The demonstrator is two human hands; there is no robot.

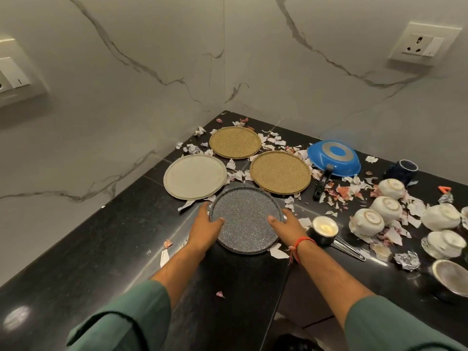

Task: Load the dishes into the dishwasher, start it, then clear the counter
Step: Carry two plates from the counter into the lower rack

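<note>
Head view: left hand (208, 225) grips the left rim of the speckled grey plate (245, 221), thumb on top; right hand (287, 225) grips its right rim. Plate sits on the black counter (101, 249), just in front of the white plate (195, 176) and two tan plates (280, 172).

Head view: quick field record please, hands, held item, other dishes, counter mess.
left hand: grips left rim of round grey speckled plate
right hand: grips its right rim
other plates: two round gold-speckled plates, one round cream plate
pan: blue frying pan, upside down
cups: white cups, overturned
counter mess: torn paper scraps on black counter
</note>
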